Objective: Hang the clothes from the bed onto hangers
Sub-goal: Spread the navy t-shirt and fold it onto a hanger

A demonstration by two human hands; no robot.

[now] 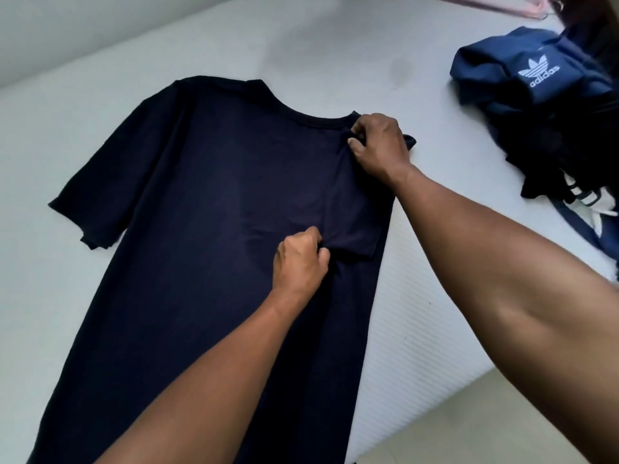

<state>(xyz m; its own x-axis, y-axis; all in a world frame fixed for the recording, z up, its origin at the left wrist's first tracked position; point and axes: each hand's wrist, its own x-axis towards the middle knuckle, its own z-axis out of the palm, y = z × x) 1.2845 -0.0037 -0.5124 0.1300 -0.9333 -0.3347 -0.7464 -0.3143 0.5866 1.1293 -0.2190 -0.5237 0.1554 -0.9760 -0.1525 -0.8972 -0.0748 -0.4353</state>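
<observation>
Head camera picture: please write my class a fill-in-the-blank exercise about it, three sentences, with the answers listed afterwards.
1. The dark T-shirt lies spread flat on a white ____.
2. The white logo on the blue garment in the pile to the right reads ____.
3. The right hand pinches fabric beside the collar, while the left hand pinches the hem of the folded-in ____.

Missing words: bed; adidas; sleeve.

Head view — looks steeply down, close over the bed (301, 45).
</observation>
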